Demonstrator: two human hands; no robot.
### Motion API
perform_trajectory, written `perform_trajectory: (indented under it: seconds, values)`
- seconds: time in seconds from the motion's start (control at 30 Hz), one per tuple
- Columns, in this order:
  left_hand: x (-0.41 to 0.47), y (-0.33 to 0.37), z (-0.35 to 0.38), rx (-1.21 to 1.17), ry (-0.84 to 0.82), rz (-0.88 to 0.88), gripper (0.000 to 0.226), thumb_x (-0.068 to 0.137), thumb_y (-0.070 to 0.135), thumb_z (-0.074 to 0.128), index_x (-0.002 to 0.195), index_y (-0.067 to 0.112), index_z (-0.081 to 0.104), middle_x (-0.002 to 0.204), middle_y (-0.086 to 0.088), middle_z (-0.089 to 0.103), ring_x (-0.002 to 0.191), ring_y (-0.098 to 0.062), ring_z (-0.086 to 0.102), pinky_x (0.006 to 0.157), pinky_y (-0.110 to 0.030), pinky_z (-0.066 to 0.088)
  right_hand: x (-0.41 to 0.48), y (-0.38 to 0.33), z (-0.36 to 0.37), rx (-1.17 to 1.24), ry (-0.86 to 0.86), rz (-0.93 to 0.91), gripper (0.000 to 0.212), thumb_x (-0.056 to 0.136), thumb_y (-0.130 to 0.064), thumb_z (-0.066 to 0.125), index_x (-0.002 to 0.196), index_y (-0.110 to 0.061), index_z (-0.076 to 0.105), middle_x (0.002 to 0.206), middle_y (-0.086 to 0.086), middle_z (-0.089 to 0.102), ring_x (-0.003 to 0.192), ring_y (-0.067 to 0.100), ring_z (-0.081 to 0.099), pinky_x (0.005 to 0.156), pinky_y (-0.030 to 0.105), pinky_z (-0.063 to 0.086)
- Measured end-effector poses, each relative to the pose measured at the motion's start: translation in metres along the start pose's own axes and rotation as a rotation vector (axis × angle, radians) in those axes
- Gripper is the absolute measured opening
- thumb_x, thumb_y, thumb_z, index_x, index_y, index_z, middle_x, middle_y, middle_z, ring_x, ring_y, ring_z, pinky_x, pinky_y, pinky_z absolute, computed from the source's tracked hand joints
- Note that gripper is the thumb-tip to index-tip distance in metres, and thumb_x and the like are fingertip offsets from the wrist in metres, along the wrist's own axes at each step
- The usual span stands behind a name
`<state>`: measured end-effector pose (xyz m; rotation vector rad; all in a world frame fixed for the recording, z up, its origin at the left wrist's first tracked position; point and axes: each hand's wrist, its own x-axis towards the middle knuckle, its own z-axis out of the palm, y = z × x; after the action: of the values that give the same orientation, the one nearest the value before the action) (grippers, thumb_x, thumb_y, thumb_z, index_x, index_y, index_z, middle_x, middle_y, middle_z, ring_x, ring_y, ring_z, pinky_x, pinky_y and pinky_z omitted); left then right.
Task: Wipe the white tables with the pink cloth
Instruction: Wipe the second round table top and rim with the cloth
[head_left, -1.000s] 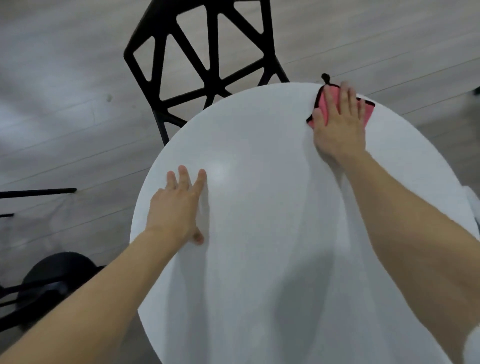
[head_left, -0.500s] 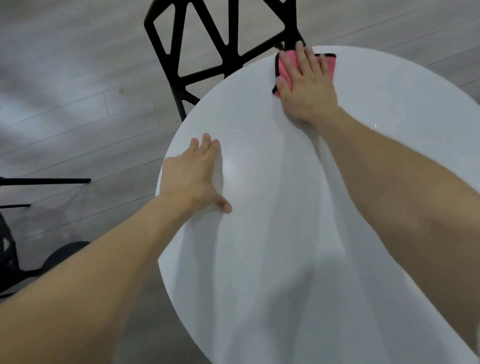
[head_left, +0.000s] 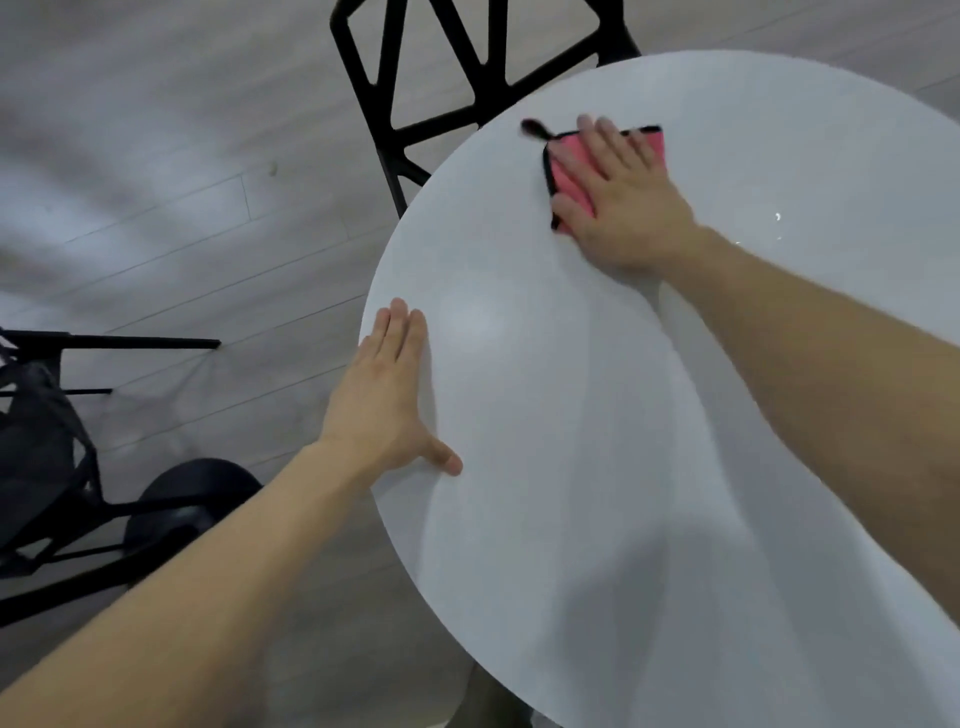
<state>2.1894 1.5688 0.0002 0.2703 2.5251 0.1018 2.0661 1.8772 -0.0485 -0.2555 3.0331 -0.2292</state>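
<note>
The right grip (head_left: 628, 208) lies flat, fingers straight, pressing the cloth (head_left: 569, 169) onto the tabletop (head_left: 597, 415) near its rim at 11 o'clock. The wipe likely goes best with a flat palm, even pressure and overlapping strokes that reach the rim without pushing the cloth off. The left grip (head_left: 384, 400), open and flat, rests on the rim at 9 o'clock, probably bracing. Small glints (head_left: 776, 217) at 3 o'clock of the cloth may be droplets worth catching. A chair (head_left: 415, 62) stands just beyond the rim at 11 o'clock, off the tabletop, so it should not hinder strokes.
</note>
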Motion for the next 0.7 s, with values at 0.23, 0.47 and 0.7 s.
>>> perform_trajectory:
  seconds: [0.23, 0.47, 0.7]
  values:
    - [-0.003, -0.006, 0.003, -0.034, 0.011, -0.011, 0.189, 0.037, 0.079, 0.097, 0.170, 0.016, -0.021, 0.177, 0.002, -0.030, 0.164, -0.015, -0.026, 0.137, -0.038, 0.000, -0.100, -0.149, 0.041, 0.081, 0.096, -0.042, 0.067, 0.114, -0.051, 0.026, 0.173, -0.019, 0.018, 0.181, 0.016, 0.004, 0.168, 0.032, 0.000, 0.134, 0.056, 0.005]
    - [-0.001, 0.004, -0.004, -0.012, -0.018, -0.025, 0.188, 0.040, 0.074, 0.100, 0.169, 0.013, -0.023, 0.177, 0.000, -0.031, 0.164, -0.017, -0.026, 0.136, -0.035, -0.002, -0.033, -0.077, 0.030, 0.050, 0.131, 0.014, 0.068, 0.110, -0.054, 0.032, 0.170, -0.022, 0.031, 0.178, 0.018, 0.019, 0.165, 0.037, 0.017, 0.134, 0.055, 0.010]
    - [-0.006, 0.008, -0.009, 0.024, -0.045, -0.069, 0.188, 0.041, 0.070, 0.102, 0.169, 0.011, -0.022, 0.177, -0.002, -0.030, 0.165, -0.019, -0.024, 0.136, -0.037, 0.001, -0.049, -0.115, 0.035, 0.062, 0.193, 0.127, 0.063, 0.114, -0.044, 0.028, 0.170, -0.014, 0.029, 0.177, 0.024, 0.017, 0.165, 0.041, 0.014, 0.133, 0.059, 0.008]
